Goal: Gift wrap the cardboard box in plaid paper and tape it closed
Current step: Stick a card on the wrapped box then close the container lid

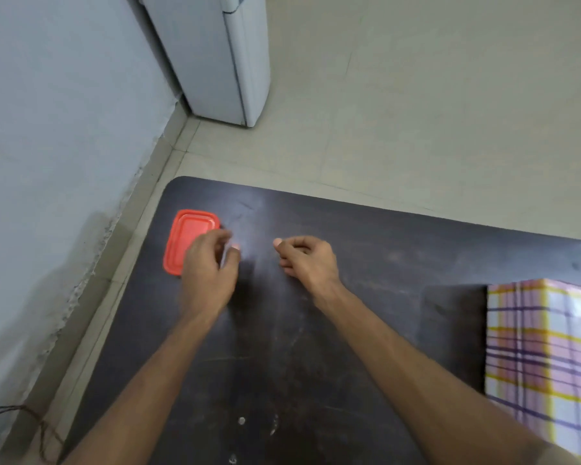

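Note:
The box wrapped in plaid paper [544, 360] stands at the table's right edge, partly out of frame, with pink, purple and yellow stripes. My left hand [208, 266] is at the far left of the table, fingers closed around a small translucent tape roll [226, 255] that is mostly hidden. My right hand [307, 260] is a short way to its right, with thumb and forefinger pinched together. A faint pale sheen between the two hands looks like a stretched strip of clear tape [255, 246]. Both hands are well left of the box and do not touch it.
A red plastic lid or container [182, 239] lies at the table's far left corner, partly behind my left hand. The dark table [282, 364] has a rounded far corner. Beyond it are a tiled floor, a wall on the left and a pale appliance [222, 62].

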